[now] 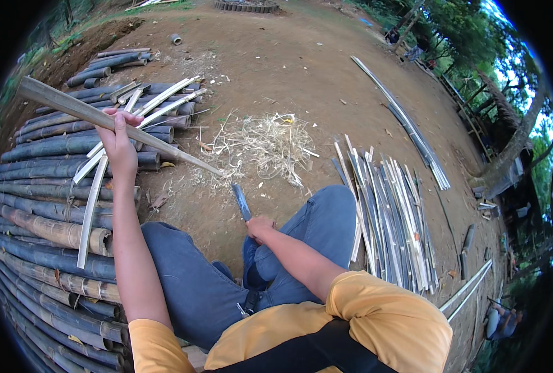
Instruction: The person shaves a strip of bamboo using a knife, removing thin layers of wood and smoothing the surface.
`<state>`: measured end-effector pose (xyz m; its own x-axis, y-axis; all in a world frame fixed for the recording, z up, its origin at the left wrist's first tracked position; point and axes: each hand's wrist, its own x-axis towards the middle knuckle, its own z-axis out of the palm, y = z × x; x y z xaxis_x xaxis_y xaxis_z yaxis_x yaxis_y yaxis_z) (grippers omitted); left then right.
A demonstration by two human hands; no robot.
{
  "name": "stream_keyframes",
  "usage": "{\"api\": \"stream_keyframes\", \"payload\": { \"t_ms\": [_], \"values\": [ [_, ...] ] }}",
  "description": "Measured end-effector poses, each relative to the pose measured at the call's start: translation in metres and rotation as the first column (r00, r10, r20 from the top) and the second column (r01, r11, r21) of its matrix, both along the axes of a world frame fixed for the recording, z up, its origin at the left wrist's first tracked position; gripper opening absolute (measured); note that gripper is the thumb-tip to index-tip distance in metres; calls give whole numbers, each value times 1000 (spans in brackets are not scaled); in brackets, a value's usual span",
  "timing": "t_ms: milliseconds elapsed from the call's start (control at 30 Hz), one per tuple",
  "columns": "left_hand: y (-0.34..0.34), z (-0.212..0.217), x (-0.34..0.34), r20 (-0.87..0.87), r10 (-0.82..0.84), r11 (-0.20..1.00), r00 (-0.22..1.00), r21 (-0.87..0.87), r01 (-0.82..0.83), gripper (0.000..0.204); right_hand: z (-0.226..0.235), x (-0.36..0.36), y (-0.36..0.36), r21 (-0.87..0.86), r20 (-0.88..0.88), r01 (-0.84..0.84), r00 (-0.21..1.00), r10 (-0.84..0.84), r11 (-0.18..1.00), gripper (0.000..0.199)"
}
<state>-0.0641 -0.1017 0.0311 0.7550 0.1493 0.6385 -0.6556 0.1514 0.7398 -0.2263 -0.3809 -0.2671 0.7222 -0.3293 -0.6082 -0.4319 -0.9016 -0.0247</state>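
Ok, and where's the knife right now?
In the head view, the knife is left of centre, in the right hand, its tip near the lower end of the bamboo strip.

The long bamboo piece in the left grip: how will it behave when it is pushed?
The bamboo piece is probably stiff, as it looks nearly straight. A push may pivot it, since both ends extend past the left grip.

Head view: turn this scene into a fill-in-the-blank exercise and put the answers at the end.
1. The hand gripping the long bamboo piece is the person's ____ one.
2. The other hand holds a knife whose blade points ____ from the person's body.
3. The stacked bamboo poles lie on the person's ____ side.
4. The pale shavings lie ____ those poles and the split strips.

Missing words: left; away; left; between
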Motion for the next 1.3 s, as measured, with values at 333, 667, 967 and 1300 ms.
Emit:
{"api": "stream_keyframes", "payload": {
  "t_ms": [333, 667, 967, 1300],
  "values": [
    [-36, 5, -21, -73, -107, 965, 992, 233, 121, 49, 287, 80, 52, 352, 878, -468, 466, -112, 810, 71],
    [-68, 11, -41, -20, -188, 915, 982, 361, 183, 63, 307, 78, 75, 145, 981, -504, 187, -56, 851, 37],
    [-71, 1, -36, 1, -195, 878, 981, 446, 174, 69, 327, 79, 78, 136, 986, -464, 154, -72, 875, 26],
    [-55, 1, -30, -62, -89, 937, 994, 334, 105, 54, 397, 80, -87, 483, 872, -381, 126, -474, 788, 27]
  ]
}}
